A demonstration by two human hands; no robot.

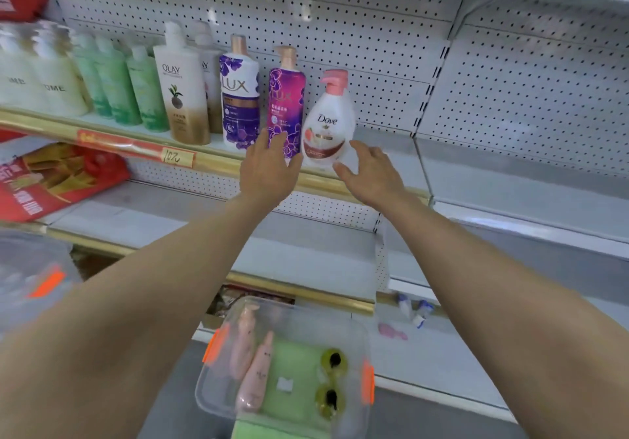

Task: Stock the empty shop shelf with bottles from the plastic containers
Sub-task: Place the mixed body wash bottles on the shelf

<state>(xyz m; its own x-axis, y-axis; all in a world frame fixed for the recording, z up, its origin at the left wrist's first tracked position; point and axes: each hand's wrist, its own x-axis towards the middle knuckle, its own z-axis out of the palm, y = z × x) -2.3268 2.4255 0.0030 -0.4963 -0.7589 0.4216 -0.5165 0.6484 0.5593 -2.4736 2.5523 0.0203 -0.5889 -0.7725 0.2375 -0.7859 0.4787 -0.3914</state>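
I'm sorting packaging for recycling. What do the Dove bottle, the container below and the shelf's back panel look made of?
Dove bottle: glossy white plastic by its sheen, with a pink plastic pump. Container: clear, slightly cloudy plastic; its contents show through. Back panel: probably white-painted metal, matte, punched with regular holes.

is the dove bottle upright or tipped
Tilted: the Dove bottle leans, pump toward the right; the Lux bottle beside it stands straight.

Tilted Dove bottle [328,121] on shelf [212,162] between left hand [269,166] and right hand [372,171]
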